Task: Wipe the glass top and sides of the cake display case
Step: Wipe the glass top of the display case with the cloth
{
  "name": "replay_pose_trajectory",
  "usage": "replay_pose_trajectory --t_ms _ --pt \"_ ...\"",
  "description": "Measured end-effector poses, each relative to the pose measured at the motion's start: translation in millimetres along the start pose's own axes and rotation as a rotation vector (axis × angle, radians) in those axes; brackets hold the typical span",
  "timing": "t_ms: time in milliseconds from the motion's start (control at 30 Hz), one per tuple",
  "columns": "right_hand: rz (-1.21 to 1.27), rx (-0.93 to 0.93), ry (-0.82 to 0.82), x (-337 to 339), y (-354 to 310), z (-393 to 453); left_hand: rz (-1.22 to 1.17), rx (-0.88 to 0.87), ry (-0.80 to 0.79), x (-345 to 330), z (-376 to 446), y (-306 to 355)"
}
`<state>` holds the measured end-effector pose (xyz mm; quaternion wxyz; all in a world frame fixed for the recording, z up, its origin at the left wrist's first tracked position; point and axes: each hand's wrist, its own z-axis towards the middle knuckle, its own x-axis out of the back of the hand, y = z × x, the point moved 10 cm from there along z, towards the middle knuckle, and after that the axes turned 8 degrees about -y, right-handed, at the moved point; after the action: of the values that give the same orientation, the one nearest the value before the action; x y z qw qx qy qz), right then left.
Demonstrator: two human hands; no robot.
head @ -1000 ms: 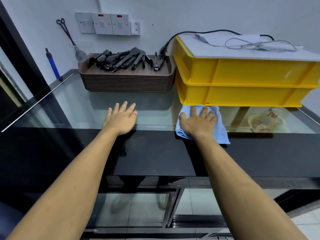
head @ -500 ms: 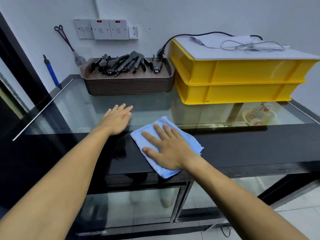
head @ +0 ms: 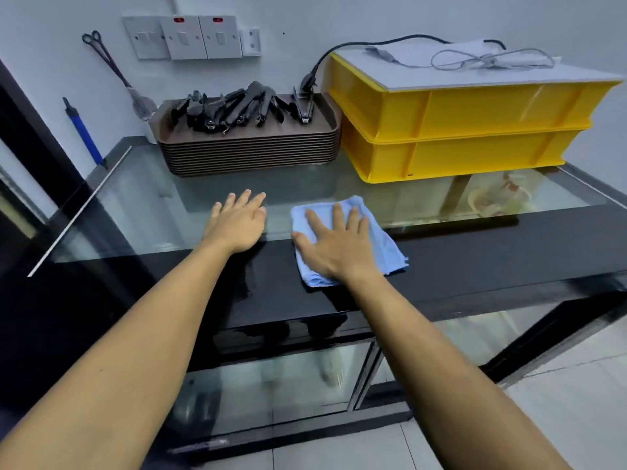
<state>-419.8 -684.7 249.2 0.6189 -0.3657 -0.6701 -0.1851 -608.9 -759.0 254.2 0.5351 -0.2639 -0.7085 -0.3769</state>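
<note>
Blue cloth (head: pixel 380 242) flat on the cake display case (head: pixel 475 256), straddling the edge where the glass top (head: pixel 142 212) meets the black front band. Pinned under the right hand (head: pixel 336 245): grip fully open, fingers straight and spread, palm pressing the cloth down, nothing curled round it. Cloth corners showing beyond the fingertips at the rear and past the heel of the hand at the front and right.

Left hand (head: pixel 237 222) just beside, to the left, apart from the cloth; grip open too, fingers straight and close together, flat on the glass near the black band, holding nothing. Both forearms bare, reaching forward and slightly inward.

At the back of the glass top, a stack of brown trays (head: pixel 251 154) loaded with black tongs (head: pixel 244 106). Right of it and close by, two stacked yellow crates (head: pixel 468 130), a white board (head: pixel 475 71) and a looped cable (head: pixel 488 59) on top. Wall switches (head: pixel 193 37) above, long scissors-like tongs (head: pixel 112 69) hanging on the wall, a blue-handled tool (head: pixel 83 132) leaning at far left. Glass front panels (head: pixel 264 391) below the black band.
</note>
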Motion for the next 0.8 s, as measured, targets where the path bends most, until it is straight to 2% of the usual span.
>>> replay_pose_trajectory --t_ms 100,233,300,433,533,667,733,800 --pt "-0.043 0.223 -0.053 -18.1 -52.8 -38.0 -0.077 -0.039 0.004 3.2 2.5 -5.0" --pt "-0.081 0.338 -0.065 -11.0 -15.6 -66.5 -0.063 -0.092 -0.020 5.9 -0.3 -6.4" --pt "-0.059 0.272 -0.049 1.7 29.5 -66.8 -0.033 -0.088 -0.021 5.6 -3.4 -7.9" --pt "-0.047 0.004 -0.015 29.3 148.3 -39.4 -0.018 -0.075 -0.010 3.6 -6.0 -7.9" --pt "-0.042 -0.160 0.035 42.2 189.5 -6.9 -0.013 -0.060 -0.007 2.6 -5.1 -7.7" --pt "0.029 -0.390 0.089 45.7 164.8 30.9 0.032 -0.049 -0.020 -1.0 -1.6 -6.0" --pt "0.042 -0.383 0.061 40.9 129.4 44.0 0.035 -0.041 -0.025 -1.8 -0.6 -6.1" --pt "0.028 -0.300 0.044 31.1 86.8 53.9 0.034 -0.040 -0.020 -1.7 -1.3 -5.6"
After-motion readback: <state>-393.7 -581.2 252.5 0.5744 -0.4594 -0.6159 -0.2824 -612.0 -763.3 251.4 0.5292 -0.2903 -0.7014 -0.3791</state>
